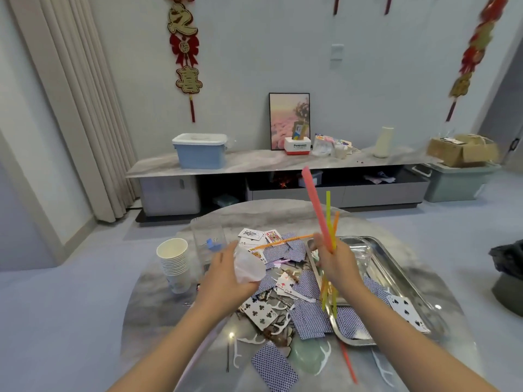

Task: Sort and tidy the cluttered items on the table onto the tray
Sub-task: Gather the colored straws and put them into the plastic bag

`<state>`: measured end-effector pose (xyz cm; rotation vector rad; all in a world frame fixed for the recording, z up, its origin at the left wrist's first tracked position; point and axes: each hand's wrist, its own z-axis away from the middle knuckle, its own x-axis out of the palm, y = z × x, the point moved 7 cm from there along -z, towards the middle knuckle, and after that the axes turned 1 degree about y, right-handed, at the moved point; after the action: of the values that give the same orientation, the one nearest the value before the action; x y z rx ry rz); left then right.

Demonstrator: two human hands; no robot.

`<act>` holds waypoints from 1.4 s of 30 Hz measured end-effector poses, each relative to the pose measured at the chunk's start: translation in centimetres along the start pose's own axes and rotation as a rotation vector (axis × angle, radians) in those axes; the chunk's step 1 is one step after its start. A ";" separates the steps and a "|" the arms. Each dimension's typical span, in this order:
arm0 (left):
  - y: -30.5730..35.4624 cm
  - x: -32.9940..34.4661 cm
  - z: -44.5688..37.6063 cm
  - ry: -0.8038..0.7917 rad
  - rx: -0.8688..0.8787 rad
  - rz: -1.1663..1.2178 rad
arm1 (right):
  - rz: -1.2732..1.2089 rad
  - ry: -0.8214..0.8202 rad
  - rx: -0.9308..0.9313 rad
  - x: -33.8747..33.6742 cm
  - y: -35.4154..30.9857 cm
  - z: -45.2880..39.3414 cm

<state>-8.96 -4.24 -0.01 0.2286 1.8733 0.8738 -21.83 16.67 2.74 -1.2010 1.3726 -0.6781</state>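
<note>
My right hand (336,264) grips a bundle of coloured straws (325,222), pink, yellow and orange, held upright over the left edge of the metal tray (396,278). My left hand (229,270) holds a crumpled clear plastic wrapper (250,267) above the card pile. Playing cards (283,290) lie scattered face up and face down across the marble table (158,306), some inside the tray. White floss picks (280,323) lie among the cards. One orange straw (283,241) rests on the cards, and a pink straw (349,363) lies near the front.
A stack of paper cups (172,261) stands at the table's left, beside a clear plastic container (209,241). A black hairpin (227,357) lies near the front edge. Behind the table runs a low TV cabinet (254,162) with boxes on it.
</note>
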 end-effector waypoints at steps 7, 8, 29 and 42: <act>1.3 1.3 0.7 -0.008 0.016 -0.022 | -0.347 0.030 0.223 -1.3 1.8 2.8; 1.3 1.5 0.7 -0.012 0.018 -0.013 | -0.364 0.025 0.230 -1.2 2.3 3.2; 1.8 2.3 0.6 -0.022 0.047 -0.032 | -0.231 0.214 0.100 -1.5 4.5 4.2; 1.9 3.1 0.7 -0.058 0.072 -0.046 | -0.235 0.310 0.017 -7.1 4.4 0.0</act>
<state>-10.25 -0.97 -1.14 0.2513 1.8506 0.7621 -24.07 24.58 1.32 -1.2949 1.4868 -1.0760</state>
